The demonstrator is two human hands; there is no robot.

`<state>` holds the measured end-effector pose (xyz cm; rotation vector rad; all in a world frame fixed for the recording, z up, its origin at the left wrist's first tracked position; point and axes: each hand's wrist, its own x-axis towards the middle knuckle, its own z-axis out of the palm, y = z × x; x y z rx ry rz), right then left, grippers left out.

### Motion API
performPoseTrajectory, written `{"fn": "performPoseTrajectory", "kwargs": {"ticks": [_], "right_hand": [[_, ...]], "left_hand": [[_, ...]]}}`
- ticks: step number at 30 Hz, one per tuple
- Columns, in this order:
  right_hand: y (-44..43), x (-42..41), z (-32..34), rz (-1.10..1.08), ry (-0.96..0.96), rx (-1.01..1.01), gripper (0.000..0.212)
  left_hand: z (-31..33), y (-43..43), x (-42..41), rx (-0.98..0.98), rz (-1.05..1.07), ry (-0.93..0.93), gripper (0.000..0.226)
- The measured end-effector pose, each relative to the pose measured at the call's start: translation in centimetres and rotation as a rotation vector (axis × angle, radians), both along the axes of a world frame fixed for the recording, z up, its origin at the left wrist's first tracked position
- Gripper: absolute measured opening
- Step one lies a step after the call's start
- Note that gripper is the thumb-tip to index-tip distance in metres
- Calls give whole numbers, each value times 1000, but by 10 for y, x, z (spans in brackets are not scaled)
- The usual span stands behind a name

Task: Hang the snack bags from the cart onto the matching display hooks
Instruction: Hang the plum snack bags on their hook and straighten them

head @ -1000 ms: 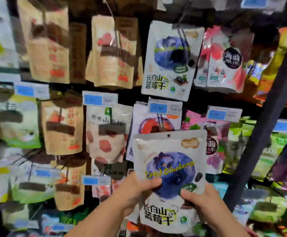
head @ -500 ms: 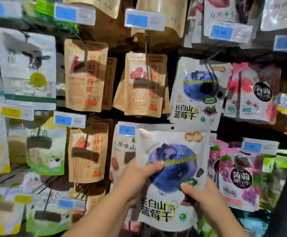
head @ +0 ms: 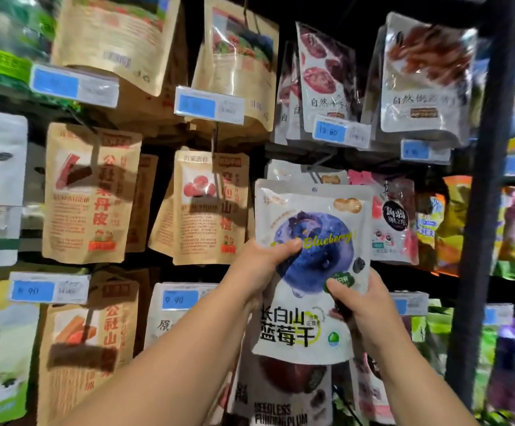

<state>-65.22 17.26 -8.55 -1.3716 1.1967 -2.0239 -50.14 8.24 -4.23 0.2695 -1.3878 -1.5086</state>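
Observation:
I hold a white dried-blueberry bag upright in front of the display wall. My left hand grips its left edge with the thumb across the front. On the lower right side my right hand pinches it. The bag's hang hole sits just below a metal display hook. Directly behind the held bag hangs a matching blueberry bag, with only its top edge showing.
Brown paper snack bags hang to the left, and a pink and white bag hangs to the right. Blue price tags sit on the hook ends. A dark upright post stands at the right. A plum bag hangs below.
Both hands have raised the blueberry bag up to the row where the matching bag hangs, which it now covers. My view has tilted upward.

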Motion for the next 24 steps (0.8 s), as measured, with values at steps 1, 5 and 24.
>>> {"fn": "performPoseTrajectory", "kwargs": {"ticks": [1,5,24], "right_hand": [[-1,-2,5,-23,6,-15,38],[0,-11,21,-77,18,-51,35],[-3,-42,75,-75,18,-63,43]], "left_hand": [[5,0,-2,1,-3,-4,34],[24,-3,-10,-36,-21,-84,32],[103,-37,-47,-1,149,-74,77]]}}
